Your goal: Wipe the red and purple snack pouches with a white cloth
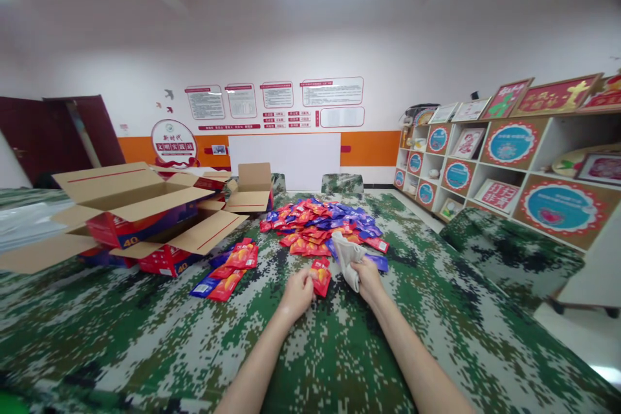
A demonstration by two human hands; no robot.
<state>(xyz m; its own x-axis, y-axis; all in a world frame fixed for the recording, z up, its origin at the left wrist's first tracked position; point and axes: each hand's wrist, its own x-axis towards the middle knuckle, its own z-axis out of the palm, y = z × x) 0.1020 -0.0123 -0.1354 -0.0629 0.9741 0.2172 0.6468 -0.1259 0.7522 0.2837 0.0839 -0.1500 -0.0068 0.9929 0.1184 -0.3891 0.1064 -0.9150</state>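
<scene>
My left hand is closed around a red snack packet and holds it just above the camouflage tablecloth. Beside it, my right hand grips a light grey cloth that hangs bunched over the fingers. Both hands sit close together at the near edge of a big heap of red and blue packets. A smaller pile of red and blue packets lies to the left of my left hand.
Open cardboard boxes crowd the table's left side, and another open box stands behind the heap. Shelves with framed pictures line the right wall. Two camouflage-covered chair backs stand at the far end.
</scene>
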